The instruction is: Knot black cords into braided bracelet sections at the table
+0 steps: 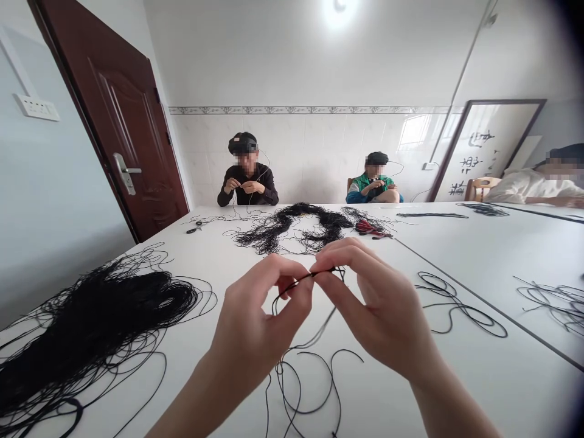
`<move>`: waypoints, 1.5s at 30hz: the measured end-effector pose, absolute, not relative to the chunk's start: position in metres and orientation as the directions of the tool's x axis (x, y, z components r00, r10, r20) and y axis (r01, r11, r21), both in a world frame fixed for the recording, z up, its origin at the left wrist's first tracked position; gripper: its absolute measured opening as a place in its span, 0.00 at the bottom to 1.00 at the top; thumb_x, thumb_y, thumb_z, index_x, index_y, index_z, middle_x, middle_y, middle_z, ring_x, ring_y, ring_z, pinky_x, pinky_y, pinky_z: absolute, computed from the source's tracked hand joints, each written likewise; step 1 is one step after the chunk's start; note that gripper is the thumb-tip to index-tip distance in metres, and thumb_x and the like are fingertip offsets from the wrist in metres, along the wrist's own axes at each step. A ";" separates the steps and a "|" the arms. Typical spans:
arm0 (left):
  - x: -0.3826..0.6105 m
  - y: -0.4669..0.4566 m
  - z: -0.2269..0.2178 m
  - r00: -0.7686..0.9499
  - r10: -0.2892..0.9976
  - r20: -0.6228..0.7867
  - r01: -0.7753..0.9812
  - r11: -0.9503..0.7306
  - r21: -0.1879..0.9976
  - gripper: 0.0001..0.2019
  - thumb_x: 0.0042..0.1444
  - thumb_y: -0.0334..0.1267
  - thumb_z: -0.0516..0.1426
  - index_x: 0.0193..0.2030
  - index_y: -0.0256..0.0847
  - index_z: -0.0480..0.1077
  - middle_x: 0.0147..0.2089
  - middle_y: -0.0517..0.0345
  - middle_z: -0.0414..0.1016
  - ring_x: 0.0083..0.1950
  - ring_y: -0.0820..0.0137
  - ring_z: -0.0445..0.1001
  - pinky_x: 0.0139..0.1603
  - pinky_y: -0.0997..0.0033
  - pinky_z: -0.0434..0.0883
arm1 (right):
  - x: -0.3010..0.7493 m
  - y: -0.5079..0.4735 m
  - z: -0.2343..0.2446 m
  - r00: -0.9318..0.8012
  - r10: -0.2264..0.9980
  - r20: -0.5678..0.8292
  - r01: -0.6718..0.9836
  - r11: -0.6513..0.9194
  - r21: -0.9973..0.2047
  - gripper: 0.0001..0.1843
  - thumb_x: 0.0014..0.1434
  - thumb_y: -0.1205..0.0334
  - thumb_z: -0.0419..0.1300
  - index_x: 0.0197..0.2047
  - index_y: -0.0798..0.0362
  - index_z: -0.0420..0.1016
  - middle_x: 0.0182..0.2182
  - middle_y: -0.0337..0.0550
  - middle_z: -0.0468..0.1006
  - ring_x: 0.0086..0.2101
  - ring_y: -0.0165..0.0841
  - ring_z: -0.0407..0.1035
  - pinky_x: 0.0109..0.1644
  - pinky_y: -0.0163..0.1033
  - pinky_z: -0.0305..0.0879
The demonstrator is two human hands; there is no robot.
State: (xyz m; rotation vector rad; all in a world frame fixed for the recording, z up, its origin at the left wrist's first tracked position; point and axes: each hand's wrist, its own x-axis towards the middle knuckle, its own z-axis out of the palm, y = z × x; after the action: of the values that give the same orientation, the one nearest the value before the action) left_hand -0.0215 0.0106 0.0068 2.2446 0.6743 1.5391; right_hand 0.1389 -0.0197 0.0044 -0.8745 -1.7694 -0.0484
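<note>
Thin black cord point(292, 283) runs between my two hands above the white table. My left hand point(264, 304) pinches it between thumb and forefinger. My right hand point(374, 298) is closed on the same cord, its fingertips touching those of the left. A short crossed bit of cord pokes out by the right fingers. Below, the cord's loose ends point(298, 395) drop and curl in loops on the tabletop. The exact hold inside the fingertips is hidden.
A large heap of black cord point(114, 310) lies at left, another bundle point(292, 219) ahead. Scissors point(195, 228), red-handled tools point(370, 229) and loose coils point(456, 304) rest on the table point(219, 389). Several people sit around it, one person point(249, 176) straight across.
</note>
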 end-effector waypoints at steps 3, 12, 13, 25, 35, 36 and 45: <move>-0.024 0.012 0.012 0.328 0.758 0.564 0.153 -0.632 0.760 0.06 0.62 0.37 0.58 0.33 0.46 0.74 0.29 0.66 0.74 0.30 0.76 0.71 0.28 0.80 0.69 | 0.137 -0.015 0.003 -0.055 0.502 0.863 0.617 0.697 -0.366 0.08 0.65 0.67 0.58 0.46 0.45 0.68 0.40 0.36 0.74 0.42 0.28 0.69 0.49 0.40 0.65; -0.022 0.011 0.015 0.100 0.837 0.538 -0.024 -0.539 0.842 0.05 0.58 0.39 0.61 0.30 0.46 0.74 0.40 0.64 0.76 0.40 0.73 0.73 0.41 0.74 0.71 | 0.121 -0.019 -0.001 -0.199 0.487 0.850 0.716 0.665 -0.213 0.08 0.64 0.66 0.59 0.32 0.53 0.65 0.24 0.32 0.67 0.27 0.25 0.61 0.39 0.38 0.60; -0.021 0.011 0.014 0.111 0.829 0.549 -0.034 -0.549 0.835 0.05 0.57 0.38 0.61 0.30 0.46 0.74 0.38 0.63 0.75 0.39 0.73 0.73 0.40 0.73 0.70 | 0.119 -0.018 -0.002 -0.182 0.483 0.856 0.712 0.665 -0.224 0.07 0.64 0.67 0.59 0.33 0.53 0.65 0.25 0.33 0.68 0.26 0.25 0.62 0.38 0.37 0.60; -0.019 0.013 0.006 0.135 0.845 0.517 -0.082 -0.511 0.856 0.05 0.55 0.37 0.62 0.29 0.51 0.76 0.42 0.61 0.68 0.40 0.69 0.68 0.39 0.65 0.67 | 0.113 -0.016 -0.005 -0.122 0.444 0.888 0.685 0.684 -0.248 0.09 0.63 0.73 0.55 0.33 0.51 0.60 0.27 0.35 0.67 0.29 0.26 0.61 0.35 0.36 0.60; -0.015 0.012 0.008 0.169 0.858 0.485 -0.151 -0.464 0.873 0.06 0.51 0.34 0.63 0.27 0.50 0.76 0.40 0.61 0.69 0.42 0.69 0.67 0.40 0.66 0.68 | 0.107 -0.014 -0.008 -0.042 0.403 0.914 0.687 0.676 -0.267 0.11 0.58 0.75 0.53 0.29 0.51 0.57 0.22 0.33 0.61 0.24 0.25 0.56 0.29 0.33 0.56; -0.015 0.011 0.008 0.167 0.859 0.485 -0.159 -0.462 0.873 0.06 0.51 0.34 0.64 0.27 0.49 0.77 0.40 0.61 0.69 0.40 0.69 0.67 0.38 0.66 0.67 | 0.106 -0.014 -0.009 -0.050 0.406 0.912 0.694 0.671 -0.261 0.11 0.57 0.75 0.52 0.29 0.51 0.57 0.22 0.32 0.60 0.24 0.25 0.55 0.28 0.33 0.56; -0.016 0.009 0.005 0.195 0.826 0.528 -0.264 -0.475 0.840 0.06 0.54 0.35 0.65 0.28 0.51 0.78 0.38 0.62 0.68 0.38 0.72 0.65 0.38 0.71 0.66 | 0.111 -0.014 -0.010 -0.033 0.494 0.869 0.568 0.724 -0.390 0.15 0.65 0.72 0.51 0.28 0.51 0.53 0.23 0.33 0.60 0.25 0.26 0.54 0.28 0.34 0.56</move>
State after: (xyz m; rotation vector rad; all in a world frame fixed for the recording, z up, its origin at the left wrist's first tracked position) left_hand -0.0163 0.0087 0.0046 1.5298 0.5567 1.4586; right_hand 0.1106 -0.0137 -0.0097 -0.8615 -1.6722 -0.0736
